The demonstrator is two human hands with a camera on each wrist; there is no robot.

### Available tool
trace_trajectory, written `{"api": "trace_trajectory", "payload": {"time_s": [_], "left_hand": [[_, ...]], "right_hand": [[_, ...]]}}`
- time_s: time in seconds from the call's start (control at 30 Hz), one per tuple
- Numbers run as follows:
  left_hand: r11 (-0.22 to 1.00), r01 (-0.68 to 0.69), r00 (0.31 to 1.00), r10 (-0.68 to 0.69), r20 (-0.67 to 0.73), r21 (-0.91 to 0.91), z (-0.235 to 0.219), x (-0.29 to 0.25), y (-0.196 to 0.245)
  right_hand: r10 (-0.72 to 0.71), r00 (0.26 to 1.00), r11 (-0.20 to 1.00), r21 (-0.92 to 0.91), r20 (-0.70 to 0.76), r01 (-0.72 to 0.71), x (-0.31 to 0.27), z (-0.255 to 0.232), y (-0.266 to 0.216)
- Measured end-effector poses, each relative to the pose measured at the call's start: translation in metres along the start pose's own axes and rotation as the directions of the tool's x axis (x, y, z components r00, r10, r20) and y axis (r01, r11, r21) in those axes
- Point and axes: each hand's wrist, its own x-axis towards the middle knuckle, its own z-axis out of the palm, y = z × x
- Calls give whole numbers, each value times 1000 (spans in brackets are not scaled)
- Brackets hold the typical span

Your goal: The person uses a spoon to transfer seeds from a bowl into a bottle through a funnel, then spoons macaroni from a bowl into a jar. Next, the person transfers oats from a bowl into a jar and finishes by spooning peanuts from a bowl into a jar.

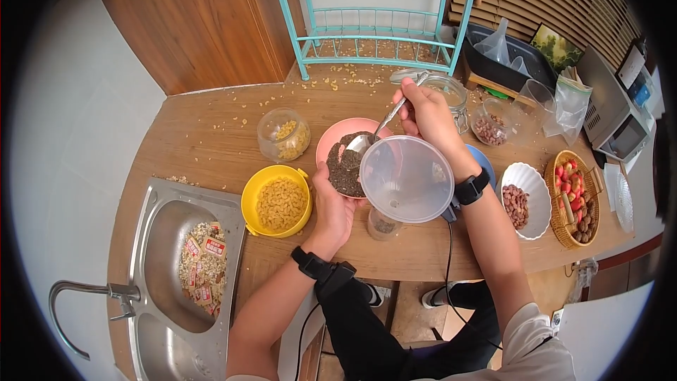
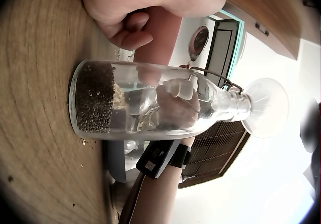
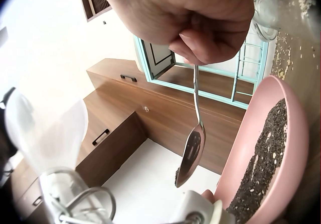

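Note:
My left hand (image 1: 334, 213) grips the near rim of a pink bowl (image 1: 330, 142) that holds small dark seeds (image 3: 261, 169) mixed with a few pale grains. In my right hand (image 1: 428, 114) is a metal spoon (image 3: 196, 103), pinched by its handle. Some dark seeds cling to the spoon's tip, which hangs beside the bowl in the right wrist view. A clear glass swing-top bottle (image 2: 150, 103) stands upright close to the left hand, its bottom part filled with dark seeds. In its mouth sits a translucent funnel (image 1: 407, 178), which hides most of the bottle from the head view.
A yellow bucket (image 1: 246, 204) of pasta and a glass jar (image 1: 265, 142) stand left, near the sink (image 1: 159, 240). To the right are a white bowl (image 1: 541, 197) of nuts and a wicker basket (image 1: 592, 222). A turquoise rack (image 1: 374, 39) rises behind, amid scattered pasta.

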Motion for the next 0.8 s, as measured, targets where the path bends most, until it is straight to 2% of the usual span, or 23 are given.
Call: {"api": "trace_trajectory", "payload": {"time_s": [0.13,0.27,0.67,0.8], "left_hand": [[1000,7,999,-7,-46,-1,7,-4,4],[1000,5,1000,-5,-27,5,3,-2,2],[1000,-3,999,3,-39,1,3,-1,-1],[1000,19,1000,-19,-4,-19,-1,1,0]], "right_hand": [[-15,1000,997,73,-1,15,1,-3,0],[6,1000,984,176,16,-9,6,-7,4],[61,998,971,228,35,-67,4,-3,8],[95,994,957,270,46,-104,4,-1,11]]}}
